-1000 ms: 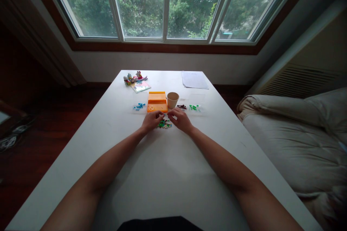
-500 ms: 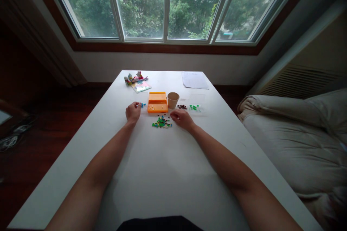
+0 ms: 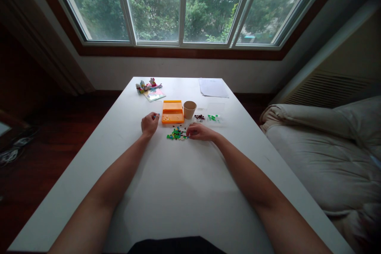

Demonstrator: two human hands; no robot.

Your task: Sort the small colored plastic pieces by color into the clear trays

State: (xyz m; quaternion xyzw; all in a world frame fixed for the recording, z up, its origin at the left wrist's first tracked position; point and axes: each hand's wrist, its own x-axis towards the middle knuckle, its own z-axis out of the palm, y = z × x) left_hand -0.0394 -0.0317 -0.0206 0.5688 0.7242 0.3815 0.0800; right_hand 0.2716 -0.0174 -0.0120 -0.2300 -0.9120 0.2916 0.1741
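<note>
A: Where do we have the left hand (image 3: 149, 124)?

B: Just left of the orange plastic case (image 3: 172, 112), back of the hand up. Our fingers are curled, with thumb and fingertips drawn together toward the case. We see a tiny bluish spot at the tips—too small for us to tell whether we're gripping a piece.

A: And the right hand (image 3: 200, 131)?

B: Nearer to us than the case and off to its right. We have that wrist bent inward, so the hand points left while the forearm slants up from the lower right. The fingers are curled, tips lowered to the right edge of the pile of small plastic pieces (image 3: 176, 133). We cannot tell whether they pinch anything.

A: So the pile is where?

B: On the white table (image 3: 178, 190), directly on our side of the case—mostly green, with blue, yellow and dark bits. Right of the case we have the paper cup (image 3: 189, 109), then dark pieces (image 3: 199, 118), then green pieces (image 3: 213, 118) farther out.
</note>
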